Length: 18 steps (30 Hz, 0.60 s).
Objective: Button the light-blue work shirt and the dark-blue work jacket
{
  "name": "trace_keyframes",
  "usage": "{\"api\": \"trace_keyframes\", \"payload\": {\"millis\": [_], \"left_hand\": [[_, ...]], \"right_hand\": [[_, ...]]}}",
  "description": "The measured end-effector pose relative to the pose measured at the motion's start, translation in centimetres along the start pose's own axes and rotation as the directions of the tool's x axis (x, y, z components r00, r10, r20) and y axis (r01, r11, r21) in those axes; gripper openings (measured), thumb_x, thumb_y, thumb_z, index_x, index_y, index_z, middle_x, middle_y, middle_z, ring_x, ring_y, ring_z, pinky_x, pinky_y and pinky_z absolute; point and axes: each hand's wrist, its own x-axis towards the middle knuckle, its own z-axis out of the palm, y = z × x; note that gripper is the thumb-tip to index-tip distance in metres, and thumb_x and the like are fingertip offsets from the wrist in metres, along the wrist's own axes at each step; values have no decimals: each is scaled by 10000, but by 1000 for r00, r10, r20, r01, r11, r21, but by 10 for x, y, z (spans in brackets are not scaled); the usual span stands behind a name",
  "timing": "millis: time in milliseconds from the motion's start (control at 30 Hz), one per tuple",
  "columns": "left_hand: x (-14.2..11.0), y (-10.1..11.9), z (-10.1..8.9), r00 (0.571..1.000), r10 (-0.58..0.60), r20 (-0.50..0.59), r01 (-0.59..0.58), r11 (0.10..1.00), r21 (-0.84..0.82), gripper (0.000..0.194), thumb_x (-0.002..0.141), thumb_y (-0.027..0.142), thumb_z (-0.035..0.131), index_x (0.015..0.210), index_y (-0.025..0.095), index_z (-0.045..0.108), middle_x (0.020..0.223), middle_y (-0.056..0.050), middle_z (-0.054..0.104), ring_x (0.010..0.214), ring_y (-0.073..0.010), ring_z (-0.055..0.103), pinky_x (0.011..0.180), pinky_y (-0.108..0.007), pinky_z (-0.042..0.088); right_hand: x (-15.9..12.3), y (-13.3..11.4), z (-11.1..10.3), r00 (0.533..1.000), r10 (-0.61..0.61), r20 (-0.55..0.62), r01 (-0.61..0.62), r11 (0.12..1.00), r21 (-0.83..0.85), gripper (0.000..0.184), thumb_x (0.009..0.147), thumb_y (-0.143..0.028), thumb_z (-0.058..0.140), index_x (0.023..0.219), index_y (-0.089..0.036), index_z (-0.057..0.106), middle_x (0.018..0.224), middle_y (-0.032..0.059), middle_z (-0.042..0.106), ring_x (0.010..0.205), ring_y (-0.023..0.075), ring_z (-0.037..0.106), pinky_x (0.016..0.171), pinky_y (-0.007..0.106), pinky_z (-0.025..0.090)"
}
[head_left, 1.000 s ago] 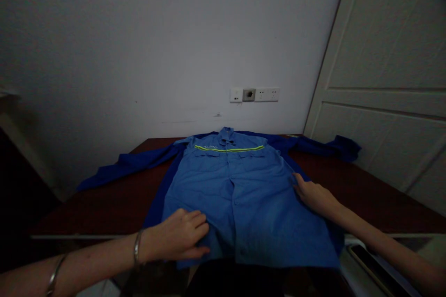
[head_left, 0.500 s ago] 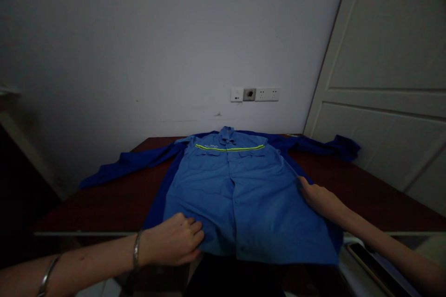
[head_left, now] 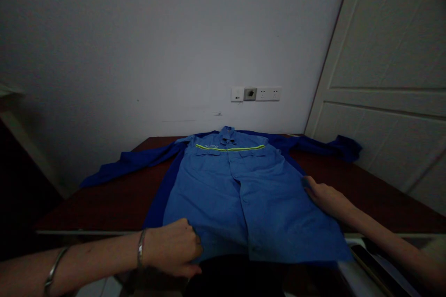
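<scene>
A light blue work shirt (head_left: pixel 216 185) with a yellow-green chest stripe and two pocket flaps lies front up, collar toward the wall. Beneath it spreads a darker blue long-sleeved garment (head_left: pixel 135 162), its sleeves stretched out to both sides. My left hand (head_left: pixel 174 246), with bracelets on the wrist and forearm, is closed on the shirt's lower left hem at the table's front edge. My right hand (head_left: pixel 324 195) grips the shirt's right side edge, fingers closed on the cloth. The lower hem hangs past the table edge.
The dark red table (head_left: pixel 104 206) stands against a pale wall with sockets (head_left: pixel 256 94). A light panelled door (head_left: pixel 379 69) borders the right side. At lower right, below the table edge, is a dark flat object (head_left: pixel 374 269) on something pale.
My right hand has shifted slightly right, drawing the shirt's right side and front placket with it. My left hand has turned a little and sits slightly lower, still at the hem.
</scene>
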Motion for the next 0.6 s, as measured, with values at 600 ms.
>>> {"api": "trace_keyframes", "payload": {"millis": [600], "left_hand": [[-8,-24,2,935,-331,125,328,944,48,440,753,552,480,900,141,537,743,-107,620,675,-259,607,600,-353,452]], "right_hand": [[-11,16,-8,961,37,274,-205,762,614,464,840,-319,334,1279,-197,248,897,109,587,633,190,607,434,251,464]]}}
